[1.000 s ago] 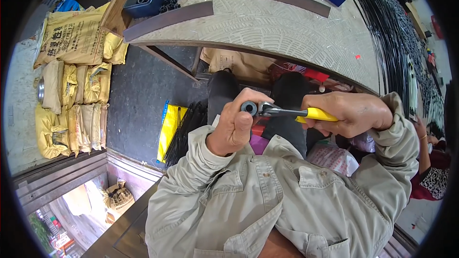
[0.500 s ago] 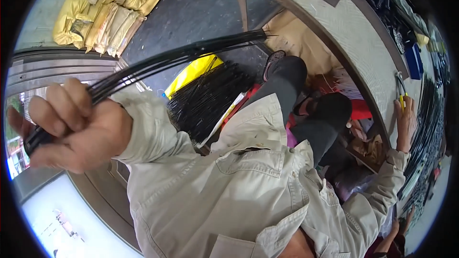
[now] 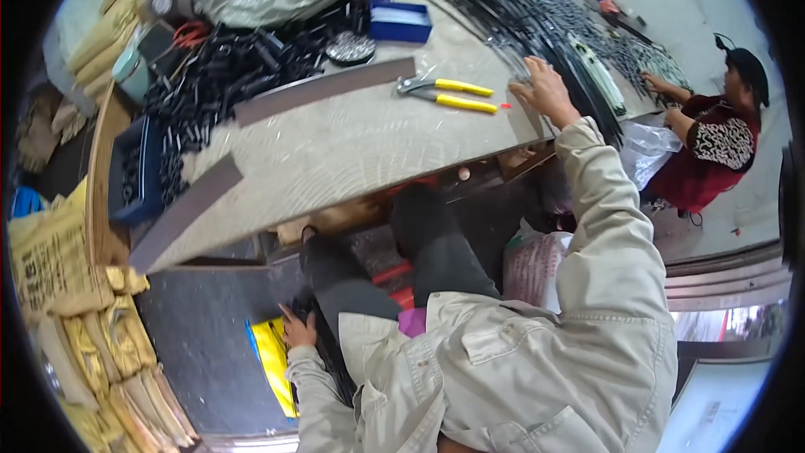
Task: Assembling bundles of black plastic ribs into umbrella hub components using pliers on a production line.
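My right hand [image 3: 547, 94] reaches over the table, fingers stretched out, at the near end of a spread of long thin black strips [image 3: 537, 29]. I cannot tell whether its fingertips touch them. Just left of that hand, pliers with yellow handles [image 3: 449, 94] lie on the tabletop. Low at my left side, my left hand [image 3: 299, 329] has its fingers apart over a dark bundle of black strips [image 3: 334, 356], partly hidden by my sleeve and leg. A yellow sheet or bag [image 3: 272, 361] lies next to that hand.
Black tube-like parts [image 3: 243, 67] heap on the left of the table [image 3: 360, 138], near a blue box [image 3: 401, 22] and a round dish [image 3: 350, 49]. Filled sacks [image 3: 59, 260] stack at the far left. A co-worker [image 3: 708, 130] handles strips at the right.
The view has swung right toward the table. My left hand, earlier raised around a bundle of black strips, is now low beside my leg. My right hand has left the pliers for the strips.
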Tool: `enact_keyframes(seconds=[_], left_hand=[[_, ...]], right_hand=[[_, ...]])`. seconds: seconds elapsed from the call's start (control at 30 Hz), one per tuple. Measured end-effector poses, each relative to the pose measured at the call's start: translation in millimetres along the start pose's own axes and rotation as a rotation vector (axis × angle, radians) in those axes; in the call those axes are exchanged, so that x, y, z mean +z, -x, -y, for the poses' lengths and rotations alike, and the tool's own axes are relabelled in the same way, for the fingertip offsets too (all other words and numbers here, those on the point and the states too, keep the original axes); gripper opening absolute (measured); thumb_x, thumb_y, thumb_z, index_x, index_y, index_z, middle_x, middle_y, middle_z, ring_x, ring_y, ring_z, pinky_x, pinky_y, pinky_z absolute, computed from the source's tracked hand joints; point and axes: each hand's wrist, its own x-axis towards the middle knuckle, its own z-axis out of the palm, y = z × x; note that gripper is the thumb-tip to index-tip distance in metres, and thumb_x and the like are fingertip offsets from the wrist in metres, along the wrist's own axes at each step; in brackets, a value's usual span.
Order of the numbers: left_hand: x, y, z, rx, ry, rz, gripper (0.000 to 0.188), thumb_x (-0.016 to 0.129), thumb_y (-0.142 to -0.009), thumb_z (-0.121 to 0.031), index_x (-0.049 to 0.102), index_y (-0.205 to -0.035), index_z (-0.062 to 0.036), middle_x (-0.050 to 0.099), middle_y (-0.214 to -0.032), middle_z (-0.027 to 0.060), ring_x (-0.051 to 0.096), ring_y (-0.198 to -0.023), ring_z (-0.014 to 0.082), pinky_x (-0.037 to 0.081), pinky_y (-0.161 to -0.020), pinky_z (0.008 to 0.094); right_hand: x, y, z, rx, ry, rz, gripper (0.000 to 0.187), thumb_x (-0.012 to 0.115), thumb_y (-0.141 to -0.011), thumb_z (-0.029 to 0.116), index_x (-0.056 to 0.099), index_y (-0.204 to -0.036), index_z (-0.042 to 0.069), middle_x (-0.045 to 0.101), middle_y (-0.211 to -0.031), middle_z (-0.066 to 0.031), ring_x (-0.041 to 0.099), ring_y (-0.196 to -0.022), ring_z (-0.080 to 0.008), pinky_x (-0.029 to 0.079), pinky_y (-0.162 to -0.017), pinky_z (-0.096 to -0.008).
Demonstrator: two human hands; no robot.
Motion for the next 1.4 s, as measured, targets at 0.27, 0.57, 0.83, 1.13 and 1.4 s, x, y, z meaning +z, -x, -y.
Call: enact_keyframes(seconds=[0.27, 0.57, 0.83, 1.13, 1.4], left_hand=[[-73.1, -3.6, -119.5, 0.233, 0.011, -0.33, 0.064, 0.056, -0.08, -0.026, 0.029, -0.134, -0.0038, 0.038, -0.129, 0.0231, 0.037, -0.118, 0.0369, 0.024, -0.097, 0.05], [-49.3, 8.9, -196.3, 0.573, -0.074, -0.274, 0.042, 0.056, -0.077, -0.027, 0.052, -0.113, -0.0067, 0.057, -0.109, 0.0091, 0.045, -0.114, 0.0245, 0.022, -0.099, 0.0497], [-48.9, -0.6, -202.4, 0.534, -0.01, -0.327, 0.037, 0.055, -0.077, -0.028, 0.056, -0.109, -0.0083, 0.06, -0.103, 0.0087, 0.049, -0.107, 0.0216, 0.023, -0.098, 0.048], [-52.3, -0.2, -195.9, 0.555, 0.047, -0.31, 0.029, 0.057, -0.071, -0.023, 0.06, -0.096, -0.0079, 0.059, -0.104, 0.0083, 0.049, -0.106, 0.0216, 0.024, -0.097, 0.0484], [-34.7, 3.7, -178.7, 0.545, 0.151, -0.354, 0.027, 0.058, -0.068, -0.023, 0.063, -0.092, -0.0101, 0.062, -0.098, 0.0092, 0.051, -0.104, 0.0215, 0.025, -0.096, 0.05]], right_hand=[[26.4, -20.3, -10.3, 0.159, -0.018, 0.171, 0.046, 0.055, -0.082, 0.032, 0.046, -0.11, -0.004, 0.052, -0.109, -0.0221, 0.05, -0.098, -0.0363, 0.042, -0.083, -0.0423], [37.3, -25.1, 9.6, 0.135, -0.097, -0.008, 0.023, 0.051, -0.078, 0.016, 0.05, -0.096, 0.001, 0.055, -0.101, -0.0176, 0.053, -0.093, -0.0327, 0.044, -0.078, -0.0417], [48.4, -29.5, 4.8, 0.058, -0.112, -0.187, 0.018, 0.05, -0.078, 0.011, 0.05, -0.094, 0.002, 0.056, -0.1, -0.0165, 0.056, -0.088, -0.0308, 0.047, -0.073, -0.0375], [35.6, -70.1, -11.8, 0.142, -0.048, 0.139, 0.019, 0.052, -0.071, 0.006, 0.053, -0.09, 0.002, 0.06, -0.088, -0.0186, 0.059, -0.084, -0.0351, 0.048, -0.07, -0.0431], [8.8, -61.9, -26.1, 0.456, -0.118, -0.02, 0.017, 0.047, -0.074, 0.01, 0.056, -0.083, 0.0, 0.061, -0.088, -0.0228, 0.058, -0.084, -0.0399, 0.046, -0.073, -0.0492]])
